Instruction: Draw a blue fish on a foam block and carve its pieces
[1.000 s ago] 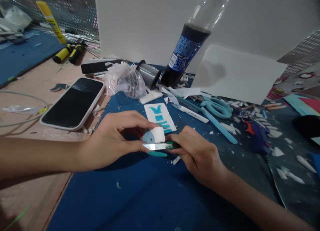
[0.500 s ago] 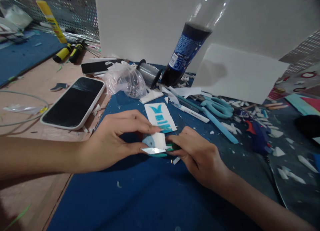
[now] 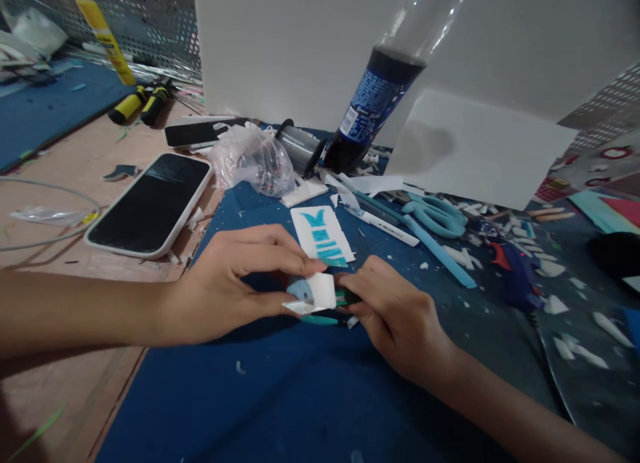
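Note:
My left hand (image 3: 240, 276) pinches a small white and light-blue folded piece (image 3: 323, 291) between thumb and fingers. Closed around a slim dark-green tool (image 3: 345, 297), my right hand (image 3: 400, 313) holds its end against the right edge of that piece. Most of the tool is hidden in the fingers, so its kind does not show. Just under the piece a flat teal shape (image 3: 320, 321) is partly visible. Beyond both hands lies a white card (image 3: 303, 226) bearing bright blue cut-out shapes.
A smartphone (image 3: 150, 206) lies at the left, a tilted cola bottle (image 3: 373, 103) at the back. Behind my right hand are blue-handled scissors (image 3: 435, 215) and a white pen (image 3: 383, 226). A corded glue gun (image 3: 515, 276) and white scraps lie at the right on the blue mat (image 3: 250, 396).
The white piece in my left hand has tilted, showing more of its face, and moved slightly right and down. The tool remains in my right hand at its edge.

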Motion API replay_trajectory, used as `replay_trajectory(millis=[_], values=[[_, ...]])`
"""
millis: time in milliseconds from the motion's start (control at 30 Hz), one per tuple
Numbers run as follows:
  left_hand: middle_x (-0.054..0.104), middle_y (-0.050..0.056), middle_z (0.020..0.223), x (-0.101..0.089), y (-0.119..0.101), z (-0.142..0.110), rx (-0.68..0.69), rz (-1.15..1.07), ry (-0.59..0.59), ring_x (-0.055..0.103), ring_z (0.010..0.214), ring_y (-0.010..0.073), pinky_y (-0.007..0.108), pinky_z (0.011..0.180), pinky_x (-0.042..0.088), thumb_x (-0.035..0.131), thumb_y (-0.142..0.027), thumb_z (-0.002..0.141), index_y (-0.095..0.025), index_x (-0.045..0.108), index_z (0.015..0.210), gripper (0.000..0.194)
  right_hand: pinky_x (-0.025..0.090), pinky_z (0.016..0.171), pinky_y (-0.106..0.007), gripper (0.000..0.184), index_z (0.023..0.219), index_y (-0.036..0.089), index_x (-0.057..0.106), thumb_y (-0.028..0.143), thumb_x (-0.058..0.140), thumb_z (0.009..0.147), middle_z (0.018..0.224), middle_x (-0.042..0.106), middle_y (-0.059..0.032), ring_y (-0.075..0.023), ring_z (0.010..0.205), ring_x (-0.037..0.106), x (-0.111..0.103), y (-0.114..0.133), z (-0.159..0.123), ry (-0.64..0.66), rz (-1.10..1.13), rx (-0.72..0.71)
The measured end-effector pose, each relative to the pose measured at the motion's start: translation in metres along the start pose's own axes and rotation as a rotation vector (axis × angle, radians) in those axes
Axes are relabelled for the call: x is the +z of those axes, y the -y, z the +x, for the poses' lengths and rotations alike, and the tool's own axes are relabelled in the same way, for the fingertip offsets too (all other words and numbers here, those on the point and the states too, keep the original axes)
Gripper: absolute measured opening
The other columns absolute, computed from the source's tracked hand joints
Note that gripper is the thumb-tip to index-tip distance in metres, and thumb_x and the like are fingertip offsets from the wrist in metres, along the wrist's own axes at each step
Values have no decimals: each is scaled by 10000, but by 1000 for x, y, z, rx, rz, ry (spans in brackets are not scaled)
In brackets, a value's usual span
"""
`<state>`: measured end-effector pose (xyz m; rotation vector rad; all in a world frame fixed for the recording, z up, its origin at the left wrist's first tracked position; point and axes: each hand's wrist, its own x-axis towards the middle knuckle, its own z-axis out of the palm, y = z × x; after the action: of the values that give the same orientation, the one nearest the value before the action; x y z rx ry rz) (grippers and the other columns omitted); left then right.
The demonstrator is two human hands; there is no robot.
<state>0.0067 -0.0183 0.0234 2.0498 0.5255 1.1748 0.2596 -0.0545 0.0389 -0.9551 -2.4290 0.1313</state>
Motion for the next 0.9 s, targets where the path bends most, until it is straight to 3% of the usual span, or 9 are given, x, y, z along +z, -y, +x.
replay_trajectory(millis=[400,633,900], values=[[836,64,1051,-4,-3,1,-69,-12,15,805,921,164,187,829,656,851,-140,920,-239,839,1196,294,451,561,-283,264,981,184,653,-1,464,973,689,647,-13,-179,613,546,-5,-8,3,56,50,-20],[842,68,1076,-4,-4,2,-68,-16,14,810,918,174,220,834,672,836,-174,946,-262,845,1184,254,445,556,-278,262,1009,173,637,-17,472,935,689,640,-6,-170,606,530,-6,-10,1,38,43,-51],[818,57,1001,-2,-3,-1,-62,-2,16,802,864,145,168,787,649,834,-143,940,-238,850,1156,236,415,541,-282,280,976,169,655,-17,445,956,661,612,-4,-169,596,512,-3,-5,1,31,-11,-40]])
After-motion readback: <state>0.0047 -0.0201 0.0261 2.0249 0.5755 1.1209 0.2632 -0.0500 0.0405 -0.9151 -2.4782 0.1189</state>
